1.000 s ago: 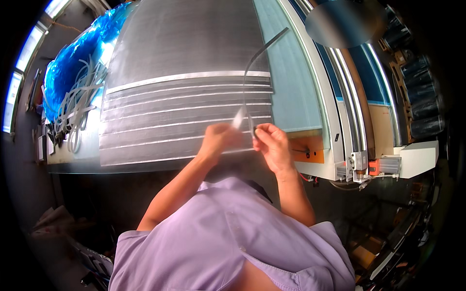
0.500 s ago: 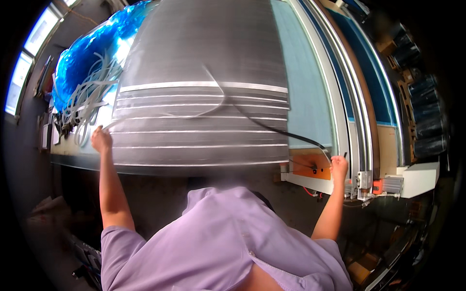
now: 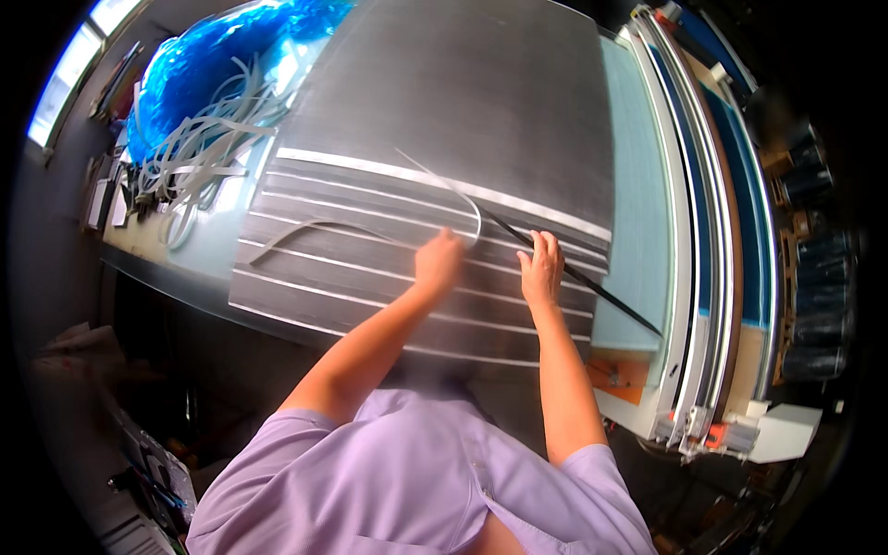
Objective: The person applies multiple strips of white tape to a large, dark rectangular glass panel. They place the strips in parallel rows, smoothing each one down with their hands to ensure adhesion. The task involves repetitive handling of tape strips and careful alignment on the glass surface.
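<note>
A large dark grey sheet (image 3: 462,102) crossed by several white stripes lies on the table. A thin pale strip (image 3: 319,223) curls over it, with one end loose at the left and another part bending up in the middle. My left hand (image 3: 439,262), slightly blurred, is closed where the pale strip passes. To its right, my right hand (image 3: 544,266) is over a narrow black strip (image 3: 606,298), thumb and fingers apart. That black strip slants down to the right past the sheet's edge; whether my fingers touch it is hard to see.
A tangle of white strips (image 3: 199,153) and crumpled blue plastic film (image 3: 185,74) lie at the table's left. On the right stands a pale blue panel (image 3: 638,185) beside long metal rails (image 3: 708,240) with a white end housing (image 3: 786,435). Dark rolls (image 3: 819,305) stand farther right.
Both hands have moved inward from the sheet's two sides to its middle. The strip ends they held are now loose. The view has turned, so the sheet appears tilted.
</note>
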